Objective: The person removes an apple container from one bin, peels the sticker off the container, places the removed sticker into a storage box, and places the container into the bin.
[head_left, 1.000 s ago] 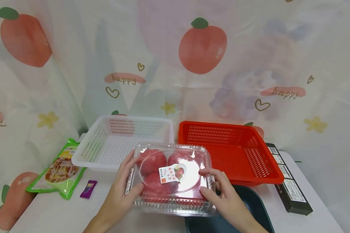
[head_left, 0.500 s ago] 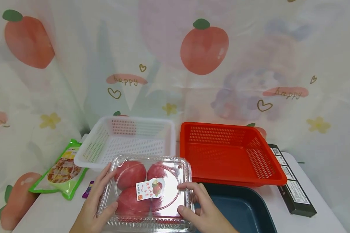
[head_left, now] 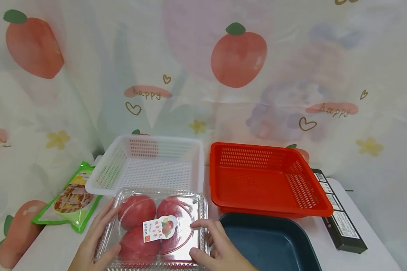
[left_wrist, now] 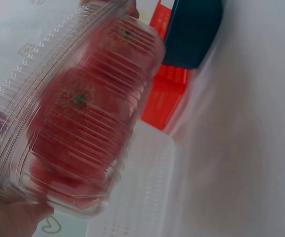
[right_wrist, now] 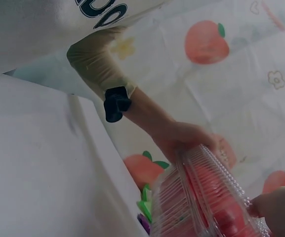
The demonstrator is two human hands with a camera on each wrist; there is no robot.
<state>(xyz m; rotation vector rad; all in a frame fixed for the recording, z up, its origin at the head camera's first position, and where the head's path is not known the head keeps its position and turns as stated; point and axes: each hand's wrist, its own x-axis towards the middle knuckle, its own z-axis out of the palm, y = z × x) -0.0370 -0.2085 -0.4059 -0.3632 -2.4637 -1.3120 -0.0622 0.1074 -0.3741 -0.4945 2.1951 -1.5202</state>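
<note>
Both hands grip a clear plastic clamshell box (head_left: 162, 192) of several red apples (head_left: 137, 212), with a white label (head_left: 160, 228) on its lid. My left hand (head_left: 92, 241) holds the left side, its thumb over the lid's edge. On the right side, my right hand (head_left: 220, 246) has its thumb and index finger on the lid. The ribbed side of the box (left_wrist: 127, 131) and the apples (left_wrist: 80, 113) show in the left wrist view. The box's lower front edge runs out of the head view, and it overlaps the table's left front there.
A white basket (head_left: 149, 171) stands behind the box, with a red basket (head_left: 257, 184) to its right. In front of the red one is a dark blue basin (head_left: 264, 244). A green food bag (head_left: 71, 199) lies left, a long black box (head_left: 342, 218) right.
Both hands have carried the apple box left and down toward the table's front. The dark blue basin has come into fuller view, and the small purple packet is now hidden in the head view.
</note>
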